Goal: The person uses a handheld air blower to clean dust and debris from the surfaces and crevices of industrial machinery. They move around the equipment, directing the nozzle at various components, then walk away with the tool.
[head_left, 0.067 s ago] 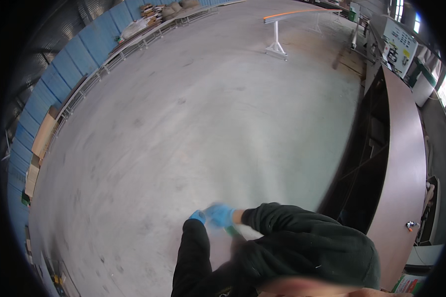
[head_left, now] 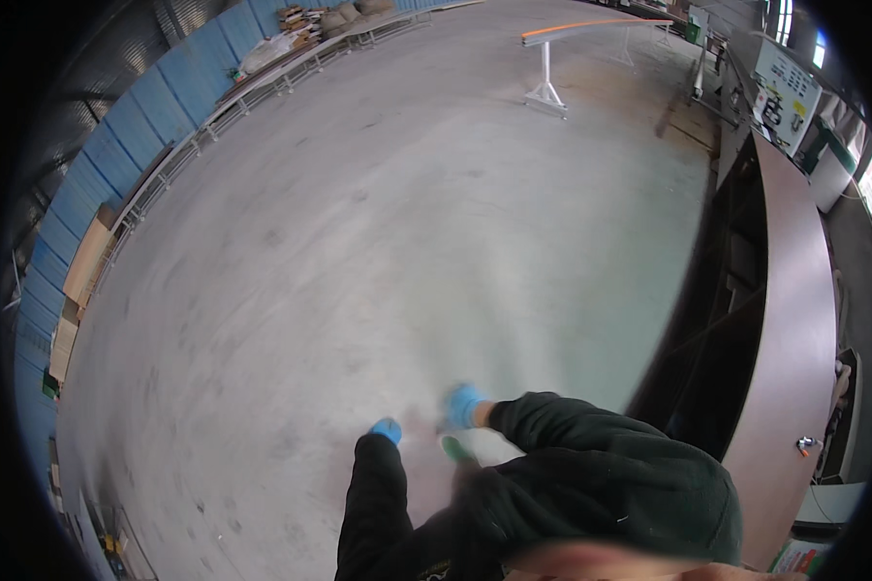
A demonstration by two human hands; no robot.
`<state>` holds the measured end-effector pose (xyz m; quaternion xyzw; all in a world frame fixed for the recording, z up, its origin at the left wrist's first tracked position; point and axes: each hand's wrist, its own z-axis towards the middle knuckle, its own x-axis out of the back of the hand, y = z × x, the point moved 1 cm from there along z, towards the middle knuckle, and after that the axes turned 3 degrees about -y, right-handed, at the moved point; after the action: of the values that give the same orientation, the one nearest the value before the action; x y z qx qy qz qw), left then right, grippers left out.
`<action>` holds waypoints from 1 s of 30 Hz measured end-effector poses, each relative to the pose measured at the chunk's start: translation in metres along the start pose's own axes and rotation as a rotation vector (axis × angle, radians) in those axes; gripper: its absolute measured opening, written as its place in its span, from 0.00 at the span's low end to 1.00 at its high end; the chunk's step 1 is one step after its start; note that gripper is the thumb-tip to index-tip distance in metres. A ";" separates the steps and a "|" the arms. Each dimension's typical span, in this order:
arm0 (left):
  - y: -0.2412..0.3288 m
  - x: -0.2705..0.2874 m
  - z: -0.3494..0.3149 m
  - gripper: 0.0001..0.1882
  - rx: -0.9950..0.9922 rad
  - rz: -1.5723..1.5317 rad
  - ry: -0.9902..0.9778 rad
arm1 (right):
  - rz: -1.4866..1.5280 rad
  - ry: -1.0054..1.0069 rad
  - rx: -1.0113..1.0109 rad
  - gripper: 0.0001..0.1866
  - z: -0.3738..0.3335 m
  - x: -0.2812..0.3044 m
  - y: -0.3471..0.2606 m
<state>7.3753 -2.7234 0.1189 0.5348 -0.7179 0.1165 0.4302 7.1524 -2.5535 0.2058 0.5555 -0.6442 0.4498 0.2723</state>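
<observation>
My left hand (head_left: pixel 388 430), in a blue glove, is held low in front of me at the end of a dark sleeve. Little of it shows past the cuff, and its fingers cannot be made out. To its right and a little higher is my right hand (head_left: pixel 464 405), also in a blue glove, with a strip of bare wrist before the dark sleeve. Motion smears its fingers, and I see nothing held. A gap separates the two hands. Below the right hand is the green tip of a shoe (head_left: pixel 455 448) on the grey floor (head_left: pixel 358 261).
On the right stands a long brown cabinet (head_left: pixel 794 290) with dark open shelves. A blue panel wall (head_left: pixel 150 111) and a low metal rack (head_left: pixel 179 150) run along the left. Farther off are a white-legged stand (head_left: pixel 546 77) with an orange-edged rail and a control panel (head_left: pixel 785 92).
My right hand has moved away to the right from my left hand, opening a gap between them. My left hand stays nearly in place, slightly lower.
</observation>
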 end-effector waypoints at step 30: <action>0.064 0.342 0.476 0.20 0.380 -0.770 -0.322 | 0.752 -0.033 -0.935 0.24 0.281 0.215 0.483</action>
<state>7.0652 -3.2242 0.1047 0.8433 -0.4906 -0.0068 0.2194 6.6794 -2.9132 0.1294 0.1177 -0.9302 0.1756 0.3000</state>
